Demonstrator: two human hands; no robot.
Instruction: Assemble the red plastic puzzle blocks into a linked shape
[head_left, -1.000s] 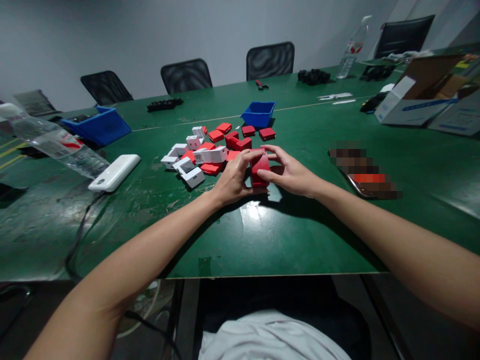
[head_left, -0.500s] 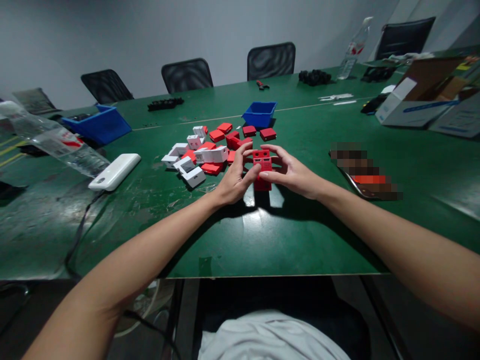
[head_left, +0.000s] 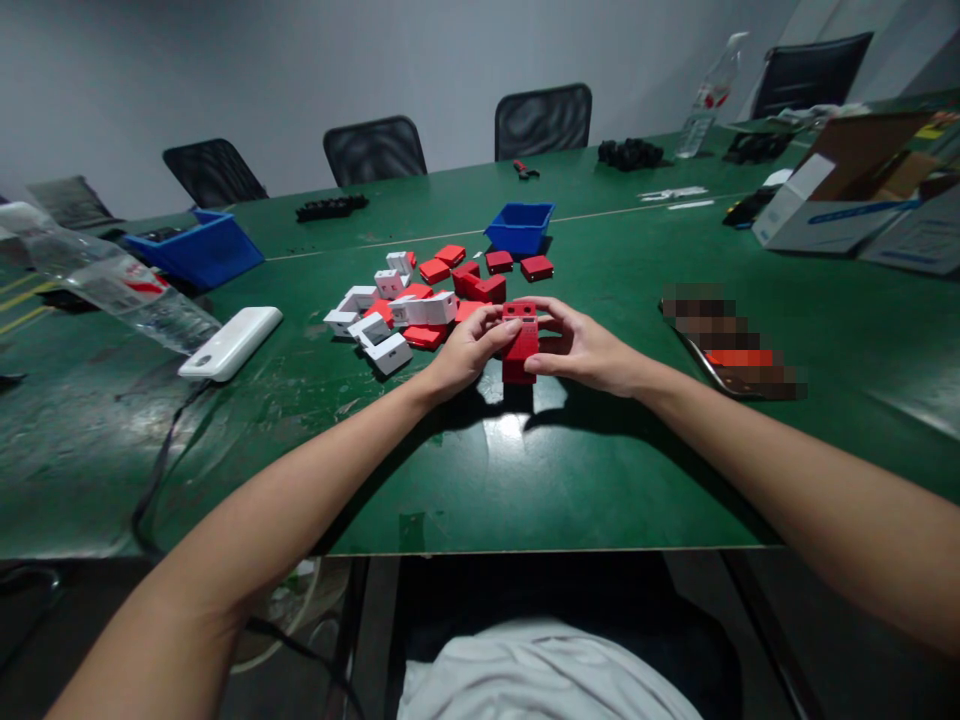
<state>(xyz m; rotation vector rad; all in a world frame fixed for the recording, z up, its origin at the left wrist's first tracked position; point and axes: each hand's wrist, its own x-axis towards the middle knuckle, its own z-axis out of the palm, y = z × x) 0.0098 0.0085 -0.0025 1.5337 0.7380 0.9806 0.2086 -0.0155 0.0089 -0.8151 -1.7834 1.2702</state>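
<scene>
A red plastic block (head_left: 520, 343) stands upright on the green table (head_left: 525, 470), held between both my hands. My left hand (head_left: 465, 358) grips its left side, thumb and fingers curled round it. My right hand (head_left: 581, 347) pinches its right side and top. Just behind lies a heap of red flat pieces (head_left: 480, 285) and white plastic housings (head_left: 386, 320). A small blue bin (head_left: 519, 227) stands behind the heap.
A white power bank (head_left: 231, 343) and a lying plastic bottle (head_left: 112, 285) are at the left, with a larger blue bin (head_left: 196, 250). A cardboard box (head_left: 847, 190) stands far right. Black parts (head_left: 630, 153) and several chairs line the far edge.
The red block has been turned in my hands from showing a plain side to showing its slotted face; both hands have shifted their grip slightly.
</scene>
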